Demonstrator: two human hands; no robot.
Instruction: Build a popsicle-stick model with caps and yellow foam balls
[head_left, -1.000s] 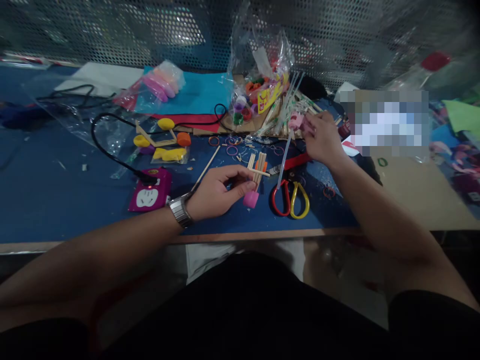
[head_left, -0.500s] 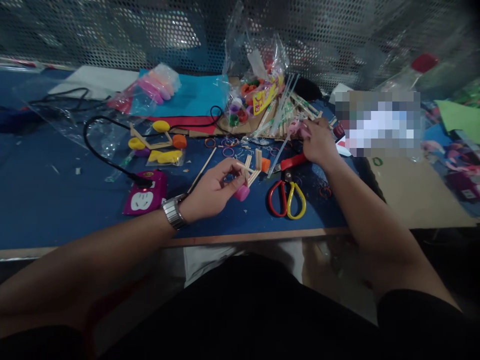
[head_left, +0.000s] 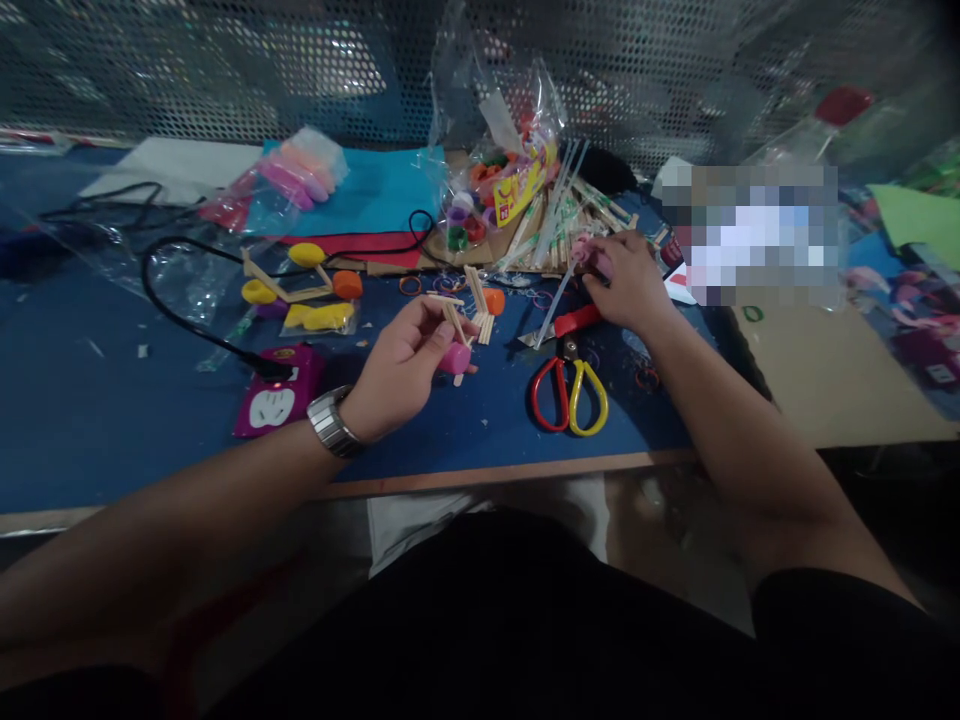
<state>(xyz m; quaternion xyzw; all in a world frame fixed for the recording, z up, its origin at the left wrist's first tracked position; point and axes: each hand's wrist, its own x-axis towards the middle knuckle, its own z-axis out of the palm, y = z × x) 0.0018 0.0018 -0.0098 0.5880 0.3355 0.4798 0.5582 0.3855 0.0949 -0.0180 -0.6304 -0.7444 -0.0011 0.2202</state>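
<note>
My left hand (head_left: 397, 375) holds a small wooden stick frame (head_left: 478, 300), thumb and fingers pinched narrow on its near end, beside a pink cap (head_left: 454, 358). The frame's far end reaches past my fingertips toward the right, where an orange cap (head_left: 493, 300) sits against the sticks. My right hand (head_left: 634, 280), farther out from me, is curled around a pink tool (head_left: 592, 255); a translucent stick (head_left: 555, 305) slants from the tool's front back toward me. I can't tell how all the fingers wrap it, as the back of my hand hides some.

Just below my right fingers lies a red-handled knife (head_left: 577, 320), its blade pointing toward my left hand; I can't tell whether my hand touches it. Nearer to me, between my hands, are scissors (head_left: 570, 395) with one red and one yellow handle.

To the left of my left hand, on the table (head_left: 135, 440), is a purple power socket (head_left: 277, 390) with a black cord (head_left: 187, 320) plugged in. Beyond it stands another stick frame (head_left: 300, 294) with yellow and orange caps, a packet of yellow material (head_left: 319, 318) just in front. Past my right hand, loose wooden sticks (head_left: 592, 215) lie heaped beside a clear bag of coloured caps (head_left: 495, 190).
</note>
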